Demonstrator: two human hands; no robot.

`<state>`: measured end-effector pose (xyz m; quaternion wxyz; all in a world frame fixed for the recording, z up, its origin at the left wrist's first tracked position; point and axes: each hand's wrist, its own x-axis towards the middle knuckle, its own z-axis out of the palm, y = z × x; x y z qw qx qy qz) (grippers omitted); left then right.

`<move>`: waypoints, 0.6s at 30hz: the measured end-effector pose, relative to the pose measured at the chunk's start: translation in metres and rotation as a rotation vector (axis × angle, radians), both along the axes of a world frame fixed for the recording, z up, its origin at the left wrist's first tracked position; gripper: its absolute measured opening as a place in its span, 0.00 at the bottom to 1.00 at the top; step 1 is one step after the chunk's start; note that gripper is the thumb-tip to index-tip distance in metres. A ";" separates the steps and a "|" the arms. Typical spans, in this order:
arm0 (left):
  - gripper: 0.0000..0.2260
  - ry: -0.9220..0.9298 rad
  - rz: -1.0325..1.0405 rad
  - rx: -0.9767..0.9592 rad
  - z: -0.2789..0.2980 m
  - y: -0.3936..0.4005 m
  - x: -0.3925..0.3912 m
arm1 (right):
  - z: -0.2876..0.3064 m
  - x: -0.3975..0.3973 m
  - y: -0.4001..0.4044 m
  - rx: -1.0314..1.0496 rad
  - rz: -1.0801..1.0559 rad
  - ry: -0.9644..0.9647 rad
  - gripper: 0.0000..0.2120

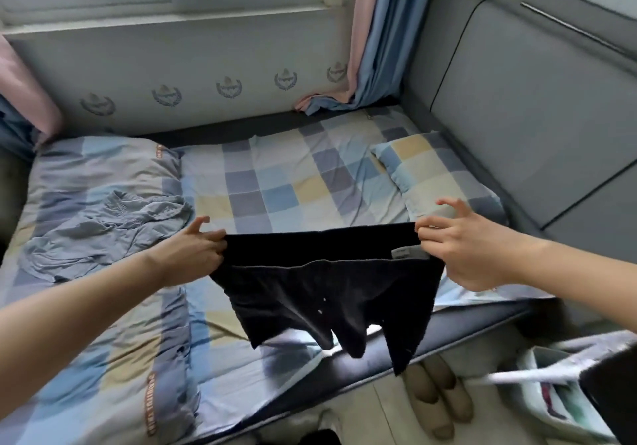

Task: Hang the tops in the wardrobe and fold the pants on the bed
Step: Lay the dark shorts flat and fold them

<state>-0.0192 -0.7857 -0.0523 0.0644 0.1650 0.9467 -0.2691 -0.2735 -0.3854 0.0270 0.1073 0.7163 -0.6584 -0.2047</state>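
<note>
Closest to the lens, two bare forearms reach out over the bed [282,176], and between them hangs a pair of black shorts [324,293], held up by the waistband. The left hand [193,251] pinches one end of the waistband, thumb sticking up clear, fingers curled into the cloth. The right hand [472,248] pinches the other end beside the white label [408,252], with a couple of fingers lifted free. So each grip is closed on the shorts, and the waistband is pulled fairly taut between them.

The shorts hang in the air over the near edge of the bed, legs dangling down, the hems uneven and a bit twisted. They are not yet lying on the mattress.

To do this well, I'd say lower them flat onto the open checked sheet ahead, between the folded quilt [103,176] on the left and the pillow [437,176] on the right. Keep the waistband stretched as the legs touch down first, so the cloth lays out smooth. Then bring one leg over the other and fold up from the hem.

One thing to watch: a crumpled grey-blue garment [103,231] lies on the quilt just left of the left hand, so set the shorts down clear of it. Slippers [437,396] sit on the floor below; keep the dangling legs from dragging off the edge.
</note>
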 end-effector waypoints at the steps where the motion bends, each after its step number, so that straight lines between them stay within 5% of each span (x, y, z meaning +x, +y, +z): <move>1: 0.12 -0.003 0.013 0.005 0.004 0.004 -0.001 | -0.005 -0.006 0.001 0.028 -0.019 0.001 0.10; 3: 0.10 0.013 0.062 0.040 0.012 0.007 -0.003 | -0.015 -0.015 0.000 0.017 -0.026 0.005 0.16; 13: 0.14 0.241 0.294 0.292 0.057 -0.014 0.027 | -0.035 -0.036 -0.035 -0.306 0.020 -0.104 0.09; 18: 0.11 0.397 0.674 0.884 0.058 -0.034 0.050 | -0.034 -0.043 -0.052 -0.314 -0.329 -0.641 0.09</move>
